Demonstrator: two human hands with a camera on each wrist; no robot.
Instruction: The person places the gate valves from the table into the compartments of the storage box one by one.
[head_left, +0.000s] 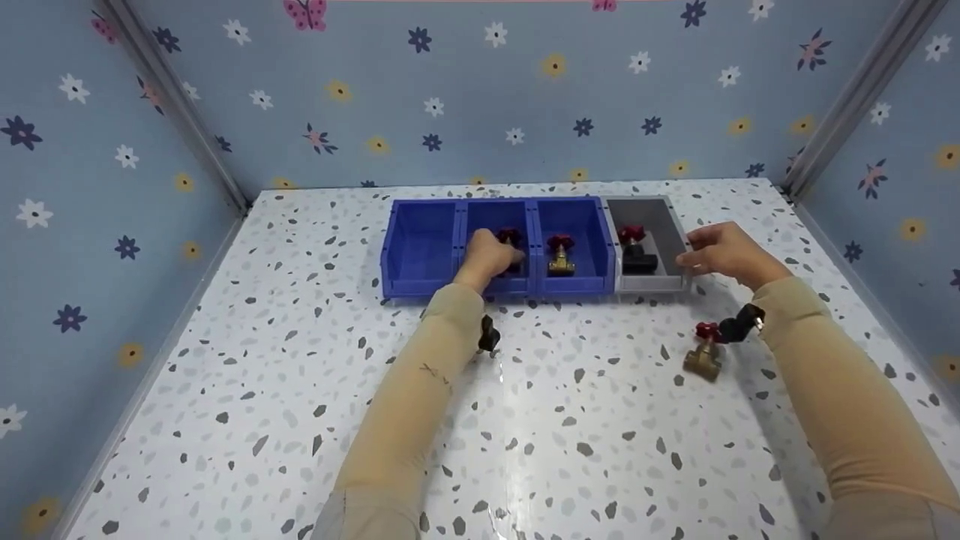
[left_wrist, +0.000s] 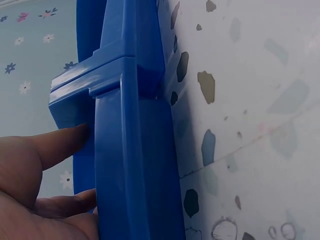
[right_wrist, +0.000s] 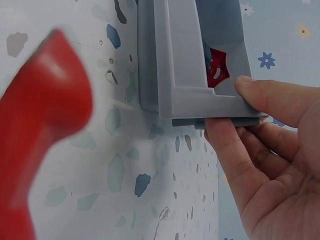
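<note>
White speckled tabletop point(head_left: 285, 337) | floral walls point(head_left: 495, 82) | right hand point(head_left: 729, 253) pinches grey bin point(head_left: 651, 284) | left hand point(head_left: 487, 256) in blue bin point(head_left: 513, 286), grip unclear

Tabletop point(head_left: 600, 427): smooth, stone-like, glossy enough to mirror light.
Blue bins point(head_left: 574, 286): smooth plastic, shining along the rims.
Grey bin point(head_left: 652, 284): smooth plastic, nearer matt.
Brass-coloured valves point(head_left: 561, 265): metal bodies, glinting.
Red handwheel point(right_wrist: 218, 69) in the grey bin: glossy, painted look.
Sleeves point(head_left: 405, 397): matt cloth, creased toward the elbows.
Walls point(head_left: 495, 90): smooth, printed, faint sheen.
Corner rails point(head_left: 855, 90): satin metal look.

Blue bins point(head_left: 574, 286), grey bin point(head_left: 651, 283), white table point(head_left: 600, 412) (grey-speckled)
</note>
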